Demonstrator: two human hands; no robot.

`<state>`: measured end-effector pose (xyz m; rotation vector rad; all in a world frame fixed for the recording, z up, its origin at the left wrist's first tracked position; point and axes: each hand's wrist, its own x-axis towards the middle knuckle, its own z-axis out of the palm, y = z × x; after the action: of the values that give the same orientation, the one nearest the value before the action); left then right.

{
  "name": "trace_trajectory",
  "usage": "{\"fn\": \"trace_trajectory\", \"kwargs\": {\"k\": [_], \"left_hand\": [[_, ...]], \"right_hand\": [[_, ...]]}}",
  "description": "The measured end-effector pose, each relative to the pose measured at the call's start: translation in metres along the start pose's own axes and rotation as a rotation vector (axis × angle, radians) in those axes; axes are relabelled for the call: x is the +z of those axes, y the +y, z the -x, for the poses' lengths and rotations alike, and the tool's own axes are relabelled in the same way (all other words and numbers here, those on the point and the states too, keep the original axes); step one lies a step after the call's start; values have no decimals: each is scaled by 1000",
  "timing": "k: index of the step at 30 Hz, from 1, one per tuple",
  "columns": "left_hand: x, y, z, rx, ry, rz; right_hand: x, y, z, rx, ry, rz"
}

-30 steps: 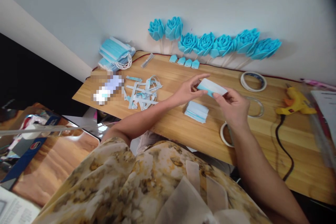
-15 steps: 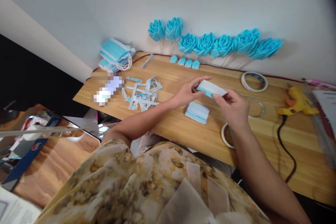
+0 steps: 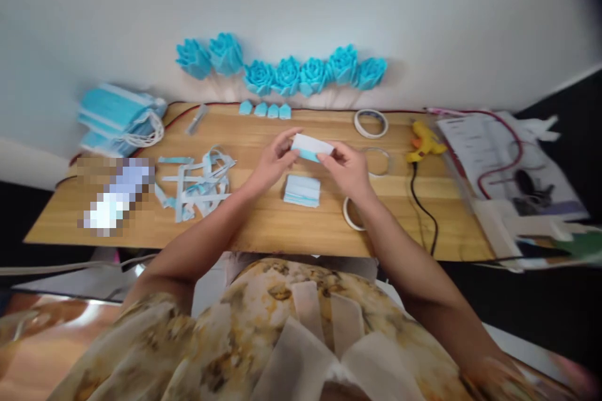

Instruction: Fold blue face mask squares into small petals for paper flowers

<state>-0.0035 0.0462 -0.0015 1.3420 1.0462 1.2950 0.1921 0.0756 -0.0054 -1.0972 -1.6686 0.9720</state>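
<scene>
L hand [image 3: 270, 166] fingers nipped on the left end of a mask piece [image 3: 311, 147], R hand [image 3: 347, 169] fingers on its right end. Long axis runs L–R, held just above the stack [image 3: 301, 190] on the bench [image 3: 282, 232].

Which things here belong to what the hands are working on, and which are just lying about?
In hand: folded mask piece, held by left hand and right hand; stack of cut pieces nearest them.
Lying about: tape roll, glue gun, mask pile, offcut strips, blue roses.
</scene>
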Motion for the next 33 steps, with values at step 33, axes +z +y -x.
{"fn": "trace_trajectory", "kwargs": {"k": [33], "left_hand": [[5,-3,0,-49,77,49]], "right_hand": [[-1,2,-4,57,-99,-220]]}}
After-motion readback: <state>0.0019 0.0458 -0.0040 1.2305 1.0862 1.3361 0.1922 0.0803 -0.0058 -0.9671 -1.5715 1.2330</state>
